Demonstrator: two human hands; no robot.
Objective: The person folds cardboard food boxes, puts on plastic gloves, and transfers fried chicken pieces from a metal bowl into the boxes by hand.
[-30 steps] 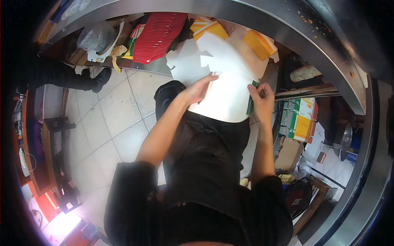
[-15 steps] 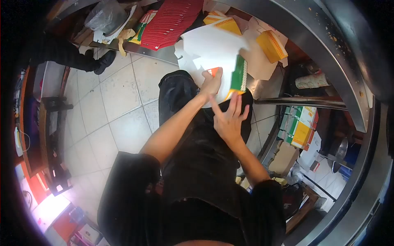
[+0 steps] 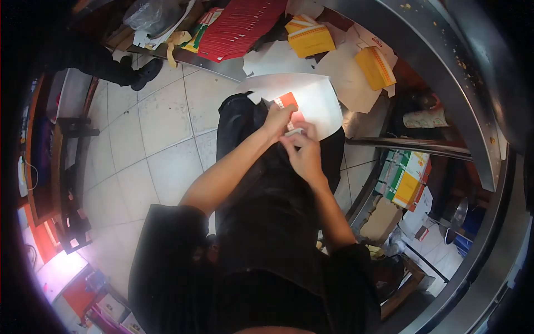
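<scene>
A printed cardboard box blank (image 3: 321, 103) lies over my thighs, its white inner face upward and an orange-red printed panel turned up. My left hand (image 3: 276, 123) is closed on that panel, thumb on top. At the near edge of the card my right hand (image 3: 305, 155) pinches a small white flap with bent fingers, close beside the left fingertips. Just beyond the blank, more white card sheets (image 3: 278, 57) rest on the metal surface. The underside of the blank and the fingers beneath it are hidden.
Red printed cartons (image 3: 239, 30) lie stacked at the top. Folded yellow boxes (image 3: 311, 40) sit to their right. A metal bar (image 3: 411, 146) and green-yellow flat cartons (image 3: 409, 175) are at the right. A person's dark shoe (image 3: 147, 75) stands on the tiles at upper left.
The raised green and yellow side has gone from view, and the white inner face lies more open. My right hand has moved left, from spread fingers to a pinch on the flap.
</scene>
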